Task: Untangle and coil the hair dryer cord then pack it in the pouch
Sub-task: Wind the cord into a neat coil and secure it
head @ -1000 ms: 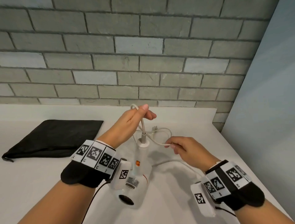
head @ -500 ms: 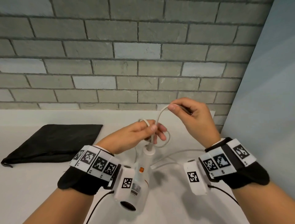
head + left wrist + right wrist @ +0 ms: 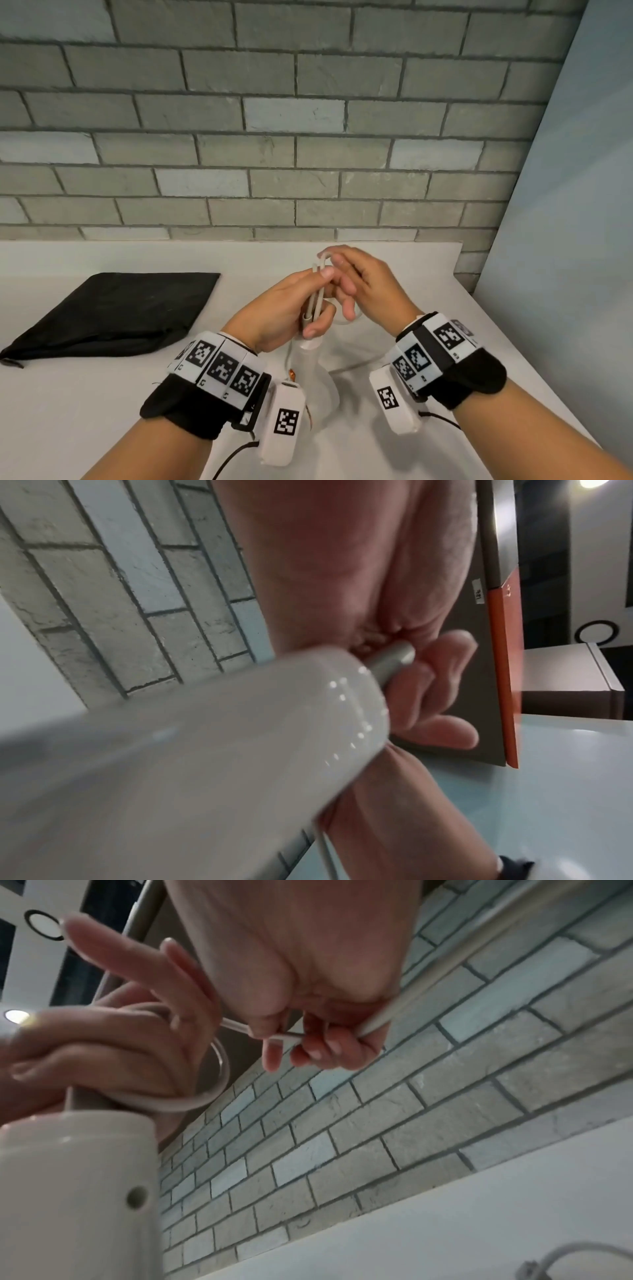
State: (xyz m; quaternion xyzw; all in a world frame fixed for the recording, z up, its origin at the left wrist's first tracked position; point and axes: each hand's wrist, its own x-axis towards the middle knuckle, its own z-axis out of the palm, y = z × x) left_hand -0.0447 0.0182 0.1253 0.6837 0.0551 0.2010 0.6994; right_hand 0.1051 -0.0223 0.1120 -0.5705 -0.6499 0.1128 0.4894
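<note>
The cord (image 3: 317, 294) is gripped in loops by the left hand (image 3: 284, 310) above the dryer (image 3: 313, 363) and pinched by the right hand (image 3: 364, 286). It seems soft but springy (loops may escape), so it is best held where the loops cross. The pouch (image 3: 120, 308) lies far left.

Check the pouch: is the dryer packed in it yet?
No. The pouch lies flat on the table, apart; the dryer stands outside it, its cord gripped by the left hand.
</note>
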